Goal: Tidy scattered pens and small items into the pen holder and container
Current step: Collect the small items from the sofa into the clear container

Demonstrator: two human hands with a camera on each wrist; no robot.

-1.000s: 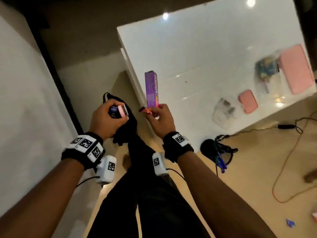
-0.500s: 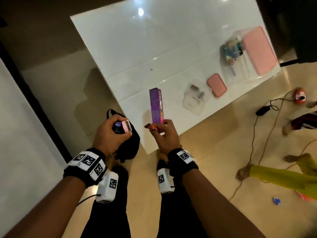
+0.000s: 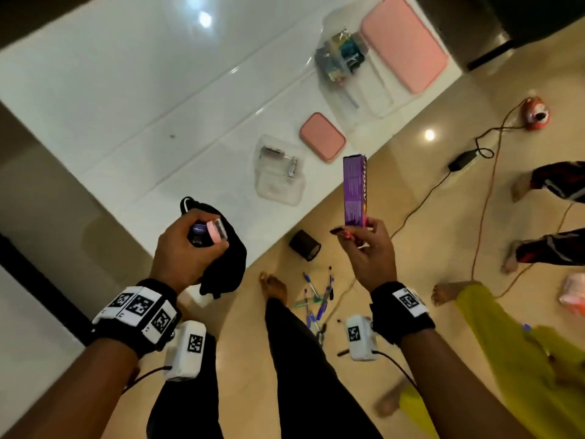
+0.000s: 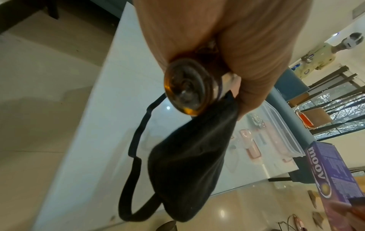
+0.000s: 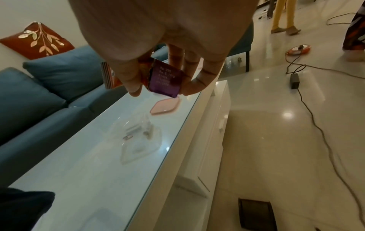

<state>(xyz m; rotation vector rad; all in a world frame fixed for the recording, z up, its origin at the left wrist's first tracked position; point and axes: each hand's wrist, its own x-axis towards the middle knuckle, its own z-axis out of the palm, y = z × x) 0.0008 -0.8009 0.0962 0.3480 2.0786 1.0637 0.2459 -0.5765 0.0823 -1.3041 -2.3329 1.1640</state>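
My left hand (image 3: 202, 245) grips a small brown bottle (image 3: 210, 232) with a pink cap, and a black cloth mask (image 3: 226, 270) hangs from the same grip. The left wrist view shows the bottle's base (image 4: 189, 87) above the mask (image 4: 189, 164). My right hand (image 3: 359, 234) holds an upright purple box (image 3: 354, 191) and pinches a red sachet (image 3: 343, 233); the box end (image 5: 166, 81) shows between its fingers. A black pen holder (image 3: 305, 246) lies on the floor near several scattered pens (image 3: 316, 299). A small clear container (image 3: 278, 174) sits on the white table (image 3: 126, 90).
On the table are a small pink lid (image 3: 322, 136), a large clear container (image 3: 348, 74) with items in it and a large pink lid (image 3: 403, 42). Cables and a power adapter (image 3: 462, 160) cross the floor. Other people's feet (image 3: 522, 188) stand at the right. A blue sofa (image 5: 39, 96) lies behind the table.
My right hand has moved right, away from the left, still holding the purple box and sachet. The view has swung, bringing the pen holder and pens on the floor into sight.
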